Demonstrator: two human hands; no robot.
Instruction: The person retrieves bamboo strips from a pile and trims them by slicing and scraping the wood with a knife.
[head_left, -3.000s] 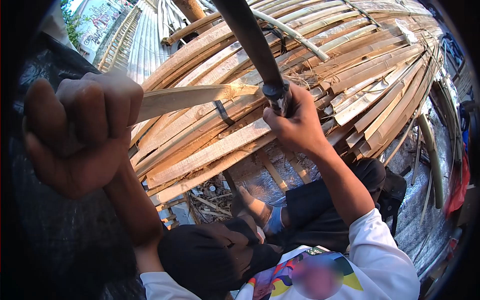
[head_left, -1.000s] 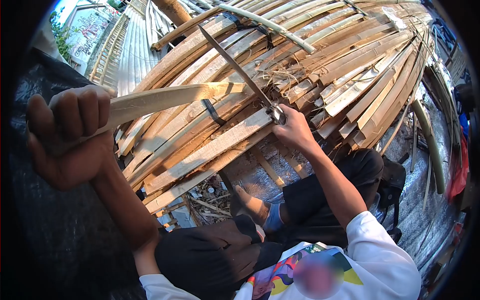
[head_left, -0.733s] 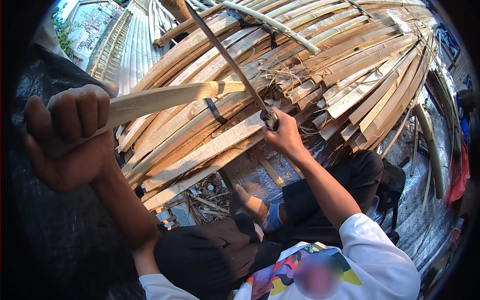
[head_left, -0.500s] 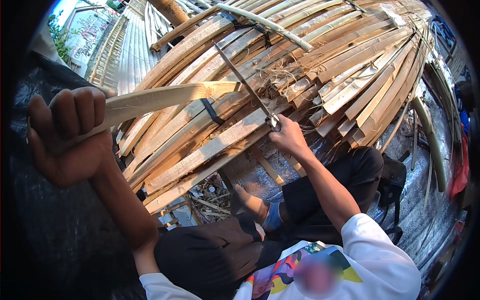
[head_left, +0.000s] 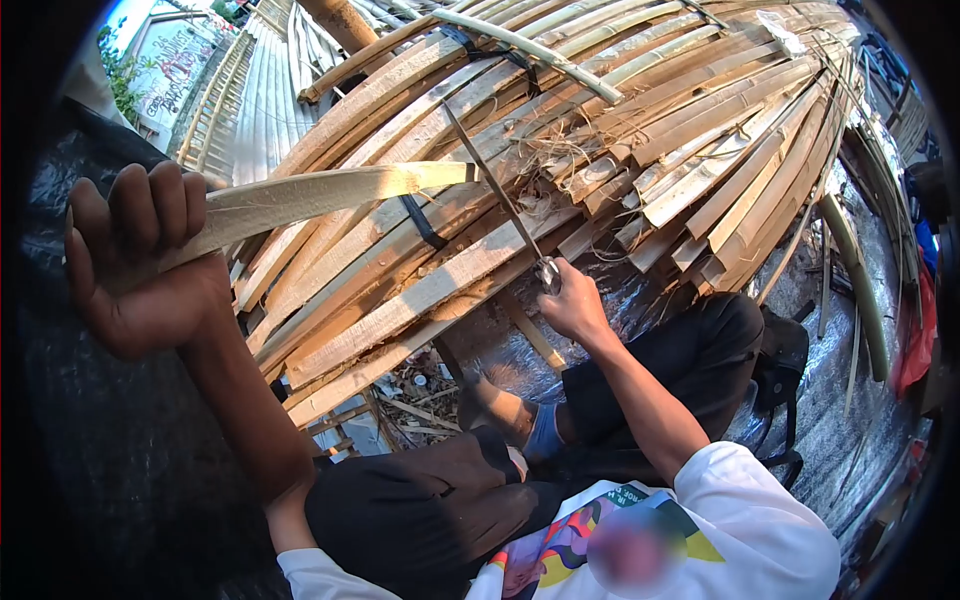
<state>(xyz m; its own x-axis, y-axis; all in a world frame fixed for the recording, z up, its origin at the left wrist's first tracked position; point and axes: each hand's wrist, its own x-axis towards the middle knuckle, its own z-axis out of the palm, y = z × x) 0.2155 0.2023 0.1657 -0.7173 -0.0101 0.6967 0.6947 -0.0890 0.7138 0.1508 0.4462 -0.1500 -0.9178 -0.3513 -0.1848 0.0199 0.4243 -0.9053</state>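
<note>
My left hand [head_left: 150,265] is raised at the left, fingers wrapped round one end of a pale bamboo slat [head_left: 320,195]. The slat reaches out to the right above a stack of similar strips. In front of me, my right hand [head_left: 575,305] is closed round the handle of a long thin-bladed knife [head_left: 507,205]. The blade points up and away to the left. It lies right by the slat's far end; whether they touch, I cannot tell. Most of the handle is hidden in my fist.
A big stack of bamboo strips [head_left: 420,295] fills the space ahead, with dark straps [head_left: 424,222] across it. Curly shavings [head_left: 560,150] lie on top. My bent legs [head_left: 430,510] are close beneath my arms. A black bag [head_left: 783,350] rests at the right on silvery sheeting [head_left: 835,450].
The knife has turned slightly, its tip shifting right and down, while my right hand moved a little lower. My left hand and the slat have barely shifted.
</note>
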